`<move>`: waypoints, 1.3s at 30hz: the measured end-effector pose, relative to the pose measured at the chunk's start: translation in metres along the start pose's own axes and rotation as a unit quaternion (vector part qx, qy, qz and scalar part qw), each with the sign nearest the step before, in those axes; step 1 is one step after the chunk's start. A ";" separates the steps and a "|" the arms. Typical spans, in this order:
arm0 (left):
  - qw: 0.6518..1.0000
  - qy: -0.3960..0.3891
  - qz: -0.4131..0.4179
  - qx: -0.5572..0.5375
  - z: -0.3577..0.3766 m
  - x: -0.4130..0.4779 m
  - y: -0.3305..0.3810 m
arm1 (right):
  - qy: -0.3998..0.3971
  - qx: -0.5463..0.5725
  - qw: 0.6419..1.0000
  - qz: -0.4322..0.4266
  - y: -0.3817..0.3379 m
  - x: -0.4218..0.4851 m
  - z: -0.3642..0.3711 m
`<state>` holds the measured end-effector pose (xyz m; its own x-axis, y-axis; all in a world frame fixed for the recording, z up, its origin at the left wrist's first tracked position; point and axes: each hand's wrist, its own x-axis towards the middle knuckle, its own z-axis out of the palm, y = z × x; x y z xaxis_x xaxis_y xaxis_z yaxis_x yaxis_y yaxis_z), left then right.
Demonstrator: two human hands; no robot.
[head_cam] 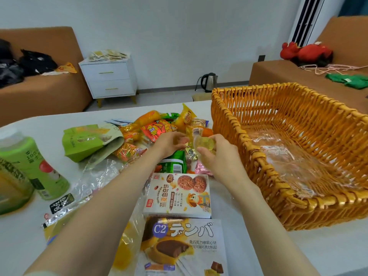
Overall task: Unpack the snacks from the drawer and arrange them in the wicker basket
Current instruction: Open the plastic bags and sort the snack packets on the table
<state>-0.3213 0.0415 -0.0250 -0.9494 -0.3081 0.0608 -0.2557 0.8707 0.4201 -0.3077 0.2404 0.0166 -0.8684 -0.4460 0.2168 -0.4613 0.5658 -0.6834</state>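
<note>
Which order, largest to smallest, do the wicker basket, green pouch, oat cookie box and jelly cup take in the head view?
1. wicker basket
2. green pouch and oat cookie box: they look alike, and the box lies nearer the camera, so no ranking.
3. jelly cup

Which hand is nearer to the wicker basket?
Right. The right hand holds a clear cup beside the wicker basket; the left hand is farther left, over the snack pile.

Steel kettle (209,82), white nightstand (111,78), brown sofa (39,92).
</note>
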 end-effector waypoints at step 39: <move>0.995 -0.027 -0.004 0.099 -0.022 -0.005 -0.001 | -0.022 0.144 0.989 -0.001 -0.012 -0.016 -0.009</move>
<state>-0.3121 0.0338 -0.0064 -0.9544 -0.2986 0.0081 -0.2885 0.9285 0.2336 -0.2898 0.2472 0.0276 -0.8554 -0.4808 0.1927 -0.3875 0.3471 -0.8541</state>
